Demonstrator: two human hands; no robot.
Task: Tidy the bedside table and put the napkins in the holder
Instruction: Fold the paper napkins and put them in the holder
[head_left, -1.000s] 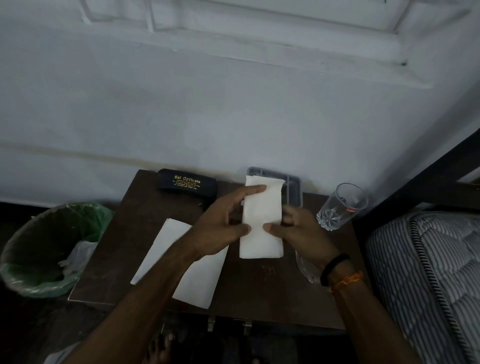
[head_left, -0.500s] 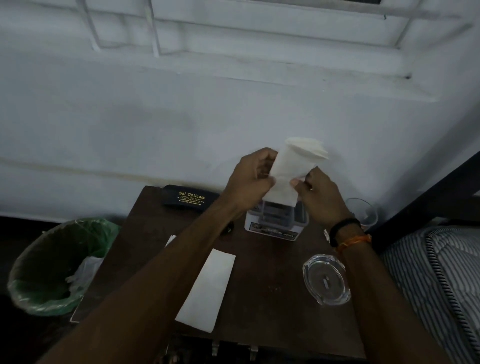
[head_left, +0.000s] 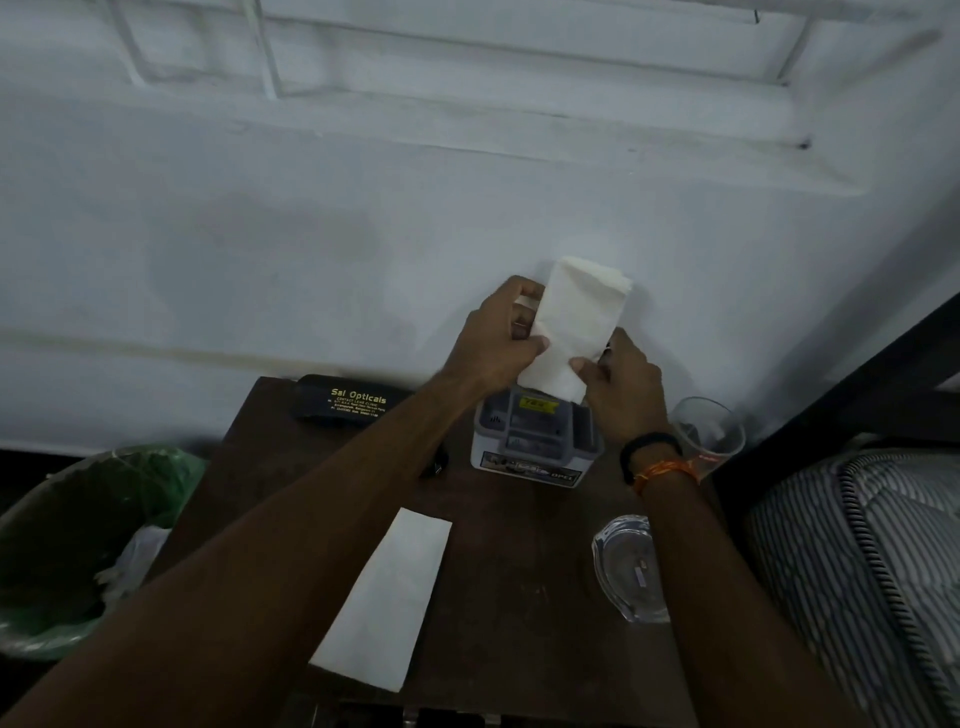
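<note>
The left hand (head_left: 496, 338) curls its fingers (head_left: 524, 332) around the left edge of a folded white napkin (head_left: 571, 327), with the thumb pressed on the front face. The right hand (head_left: 621, 387) pinches the lower right edge of the same napkin between thumb and fingers. The napkin is soft paper with a faint crepe texture, a long rectangle standing almost upright and a little tilted, its top corners slightly crumpled. Its lower end sits just above or in the top of the holder (head_left: 535, 441); the hands hide the exact contact, so I cannot tell if it is already inside.

The holder is a grey plastic box with several compartments and a printed label on the front wall; the text is too small to read. It stands at the back of the dark wooden tabletop (head_left: 519, 597).

A second napkin (head_left: 387, 597), flat and smooth, lies nearer the front edge, partly covered by the left forearm. Behind the arm lies a black case (head_left: 348, 402) with gold letters "Sai Opticals". A small dark object beside the holder is mostly hidden by the arm.

On the right stand a clear glass (head_left: 709, 431) and a clear glass ashtray (head_left: 623, 566), both partly hidden by the right forearm. A bin (head_left: 78, 519) with a green plastic liner is at the left, and a striped quilted mattress (head_left: 857, 571) is cut off at the right.
</note>
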